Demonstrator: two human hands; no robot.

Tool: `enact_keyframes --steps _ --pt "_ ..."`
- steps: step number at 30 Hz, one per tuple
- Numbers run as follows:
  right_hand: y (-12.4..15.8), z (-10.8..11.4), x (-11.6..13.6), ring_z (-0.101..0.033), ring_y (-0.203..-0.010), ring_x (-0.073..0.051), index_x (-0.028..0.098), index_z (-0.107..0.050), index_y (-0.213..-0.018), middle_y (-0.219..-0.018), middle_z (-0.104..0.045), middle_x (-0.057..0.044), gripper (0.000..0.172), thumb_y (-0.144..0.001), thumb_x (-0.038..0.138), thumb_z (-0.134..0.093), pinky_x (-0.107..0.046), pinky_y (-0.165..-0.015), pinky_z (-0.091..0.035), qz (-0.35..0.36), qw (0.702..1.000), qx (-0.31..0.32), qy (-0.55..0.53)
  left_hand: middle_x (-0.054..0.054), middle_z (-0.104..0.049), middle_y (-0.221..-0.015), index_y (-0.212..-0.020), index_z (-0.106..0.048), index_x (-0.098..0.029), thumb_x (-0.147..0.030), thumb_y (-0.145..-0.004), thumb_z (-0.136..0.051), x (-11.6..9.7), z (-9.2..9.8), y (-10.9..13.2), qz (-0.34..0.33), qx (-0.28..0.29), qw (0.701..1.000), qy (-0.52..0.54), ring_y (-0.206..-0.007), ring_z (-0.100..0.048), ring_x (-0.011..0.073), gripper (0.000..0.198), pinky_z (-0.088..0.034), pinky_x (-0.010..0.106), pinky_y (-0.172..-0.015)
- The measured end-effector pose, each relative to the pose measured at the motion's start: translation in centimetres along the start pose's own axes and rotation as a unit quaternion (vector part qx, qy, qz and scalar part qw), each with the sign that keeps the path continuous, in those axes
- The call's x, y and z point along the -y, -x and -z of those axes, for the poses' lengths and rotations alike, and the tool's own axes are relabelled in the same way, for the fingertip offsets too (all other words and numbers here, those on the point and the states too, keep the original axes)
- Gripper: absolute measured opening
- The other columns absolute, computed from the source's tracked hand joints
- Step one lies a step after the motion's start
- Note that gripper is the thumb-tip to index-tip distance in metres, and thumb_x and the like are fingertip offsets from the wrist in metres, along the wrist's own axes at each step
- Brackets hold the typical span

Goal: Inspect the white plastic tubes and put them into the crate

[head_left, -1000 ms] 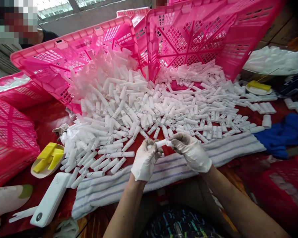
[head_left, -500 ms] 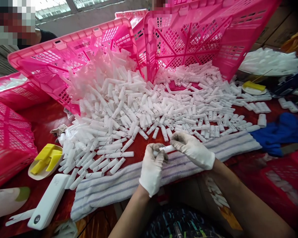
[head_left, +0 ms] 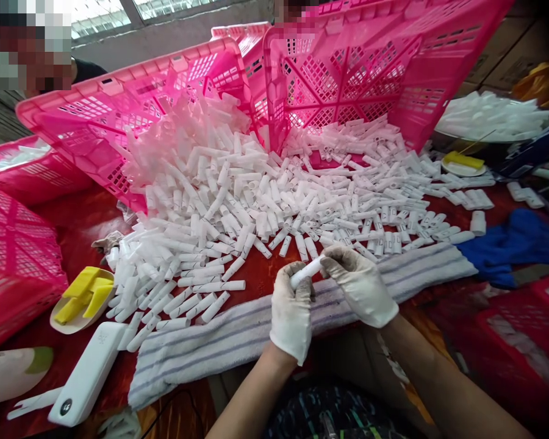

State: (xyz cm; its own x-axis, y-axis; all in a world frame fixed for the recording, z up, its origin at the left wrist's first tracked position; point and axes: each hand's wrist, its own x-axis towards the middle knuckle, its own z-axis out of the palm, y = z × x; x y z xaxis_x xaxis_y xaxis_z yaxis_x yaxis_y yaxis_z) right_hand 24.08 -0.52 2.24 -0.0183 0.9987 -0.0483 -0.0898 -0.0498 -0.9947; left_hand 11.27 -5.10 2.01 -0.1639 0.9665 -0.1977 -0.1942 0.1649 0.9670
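Observation:
My left hand (head_left: 293, 308) and my right hand (head_left: 361, 283), both in white gloves, hold one small white plastic tube (head_left: 305, 272) between them above a striped white towel (head_left: 238, 332). The tube slants up to the right, its lower end in the left fingers and its upper end in the right fingertips. Just beyond my hands spreads a big heap of the same white tubes (head_left: 256, 201) across the red table (head_left: 82, 219).
Two tipped pink crates (head_left: 119, 116) (head_left: 361, 67) spill tubes at the back; more pink crates (head_left: 18, 256) stand left. A white power bank (head_left: 86, 375) and a dish of yellow pieces (head_left: 80, 296) lie front left. A blue cloth (head_left: 516, 244) lies right. A person is at the far left.
My hands have shifted slightly right with the tube, and the tube now tilts up to the right instead of lying level between them.

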Motion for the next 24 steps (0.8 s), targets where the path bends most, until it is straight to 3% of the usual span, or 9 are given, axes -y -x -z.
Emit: enact_keyframes --steps 2,4,7,9,11,13,15,20,24 --pt "-0.2 0.3 0.0 -0.052 -0.064 -0.013 0.021 -0.065 -0.079 -0.071 -0.057 0.001 0.028 -0.072 0.046 -0.075 -0.026 -0.06 -0.046 0.036 0.999 0.017 0.02 -0.005 -0.048 -0.065 -0.1 -0.051 -0.017 -0.047 -0.085 -0.06 -0.3 0.2 0.0 0.036 0.035 0.998 0.049 -0.051 -0.041 0.0057 0.035 -0.035 0.018 -0.049" --pt "-0.5 0.7 0.0 -0.055 -0.073 -0.015 0.022 -0.066 -0.078 -0.078 -0.059 0.0 0.021 -0.075 0.042 -0.074 -0.029 -0.067 -0.049 0.091 0.994 0.051 0.037 -0.008 -0.04 -0.061 -0.091 -0.049 -0.017 -0.054 -0.082 -0.061 -0.6 0.9 -0.3 0.131 0.115 0.973 0.149 -0.042 -0.029 0.0027 0.04 -0.024 0.016 -0.039" --pt "-0.6 1.4 0.2 -0.057 -0.085 -0.018 0.025 -0.067 -0.08 -0.089 -0.06 -0.003 0.011 -0.079 0.035 -0.071 -0.032 -0.074 -0.051 0.133 0.985 0.104 0.044 -0.011 -0.028 -0.059 -0.084 -0.048 -0.015 -0.054 -0.077 -0.067 -1.1 2.0 -0.8 0.301 0.242 0.882 0.269 -0.038 -0.01 -0.0011 0.045 -0.012 0.014 -0.034" --pt "-0.4 1.9 0.3 -0.057 -0.088 -0.019 0.025 -0.068 -0.08 -0.092 -0.06 -0.004 0.008 -0.079 0.033 -0.071 -0.033 -0.077 -0.051 0.127 0.985 0.113 0.041 -0.012 -0.023 -0.057 -0.084 -0.049 -0.014 -0.053 -0.074 -0.07 -1.1 2.1 -0.8 0.358 0.291 0.84 0.285 -0.039 -0.005 -0.0012 0.045 -0.01 0.014 -0.034" --pt "-0.2 2.3 0.4 -0.058 -0.091 -0.019 0.026 -0.068 -0.081 -0.093 -0.06 -0.004 0.007 -0.08 0.032 -0.071 -0.035 -0.08 -0.051 0.119 0.987 0.103 0.024 -0.012 -0.023 -0.054 -0.081 -0.049 -0.016 -0.058 -0.074 -0.068 -0.9 1.4 -0.3 0.328 0.276 0.869 0.249 -0.038 -0.008 -0.0001 0.047 -0.012 0.015 -0.034" --pt "0.1 2.8 0.4 -0.058 -0.092 -0.019 0.027 -0.068 -0.083 -0.094 -0.06 -0.003 0.005 -0.081 0.031 -0.07 -0.034 -0.082 -0.05 0.115 0.989 0.092 -0.005 -0.01 -0.03 -0.054 -0.081 -0.05 -0.017 -0.06 -0.075 -0.065 -0.7 0.4 0.4 0.232 0.201 0.937 0.165 -0.039 -0.02 0.0018 0.046 -0.018 0.017 -0.037" --pt "0.3 3.1 0.5 -0.058 -0.092 -0.018 0.028 -0.068 -0.085 -0.095 -0.059 -0.003 0.004 -0.082 0.03 -0.069 -0.032 -0.08 -0.05 0.12 0.988 0.091 -0.02 -0.007 -0.036 -0.057 -0.081 -0.052 -0.018 -0.059 -0.077 -0.064 -0.9 -0.2 0.9 0.154 0.141 0.973 0.097 -0.043 -0.028 0.0036 0.044 -0.021 0.018 -0.04" --pt "1.0 2.9 1.5 -0.058 -0.098 -0.019 0.029 -0.069 -0.087 -0.1 -0.059 -0.003 0.004 -0.086 0.029 -0.065 -0.034 -0.085 -0.049 0.148 0.979 0.142 -0.002 -0.006 -0.028 -0.055 -0.078 -0.058 -0.019 -0.061 -0.083 -0.053 -2.6 -0.2 1.3 0.279 0.254 0.913 0.154 -0.043 -0.009 0.004 0.043 -0.012 0.023 -0.043" --pt "2.5 4.4 2.1 -0.062 -0.094 -0.024 0.024 -0.067 -0.093 -0.101 -0.063 -0.008 0.021 -0.086 0.043 -0.062 -0.036 -0.08 -0.052 0.065 0.985 0.156 0.04 0.0 -0.046 -0.062 -0.084 -0.062 -0.019 -0.059 -0.085 -0.05 -2.3 -0.8 1.6 0.17 0.243 0.954 0.051 -0.046 -0.033 0.0086 0.042 -0.026 0.025 -0.044"
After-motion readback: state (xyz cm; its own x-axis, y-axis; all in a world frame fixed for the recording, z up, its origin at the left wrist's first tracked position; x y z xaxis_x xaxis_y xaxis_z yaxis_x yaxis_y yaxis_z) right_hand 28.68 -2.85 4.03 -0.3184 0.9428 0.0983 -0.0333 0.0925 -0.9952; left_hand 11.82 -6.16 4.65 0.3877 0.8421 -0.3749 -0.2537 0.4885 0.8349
